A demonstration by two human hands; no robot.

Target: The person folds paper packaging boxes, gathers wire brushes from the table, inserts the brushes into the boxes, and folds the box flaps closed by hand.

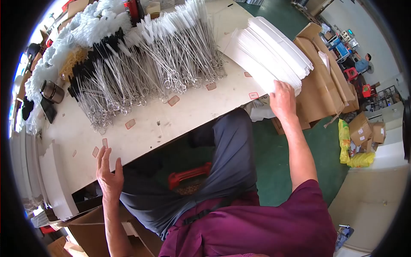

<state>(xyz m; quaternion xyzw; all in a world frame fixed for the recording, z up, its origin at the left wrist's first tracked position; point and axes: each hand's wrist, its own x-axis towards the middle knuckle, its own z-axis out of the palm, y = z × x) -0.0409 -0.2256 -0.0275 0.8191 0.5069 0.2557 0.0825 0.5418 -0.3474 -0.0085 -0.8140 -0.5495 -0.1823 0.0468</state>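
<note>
"Where were the hands?"

"Well apart. The right hand had its fingers on the near end of a stack of white sheets, which stretched away beyond it; I couldn't tell whether it had pinched any. The left hand held nothing, fingers raised and thumb spread, by the near edge of the tabletop."

"How far along did the work look?"

"Not far, I'd judge. The stack at the right hand was thick, and a great many wire-handled brushes lay loose in fanned heaps beyond and between the hands. I saw nothing I could call finished."

"And the rest?"

"Past the left hand stood a metal cup with a phone beside it, and farther off a fluffy white heap. More white strips stood just left of that hand. Red-outlined marks dotted the surface between the hands."

"Anything in the way?"

"The brushes crowded the far side, and a cardboard box hemmed in the right hand's outer side."
</note>
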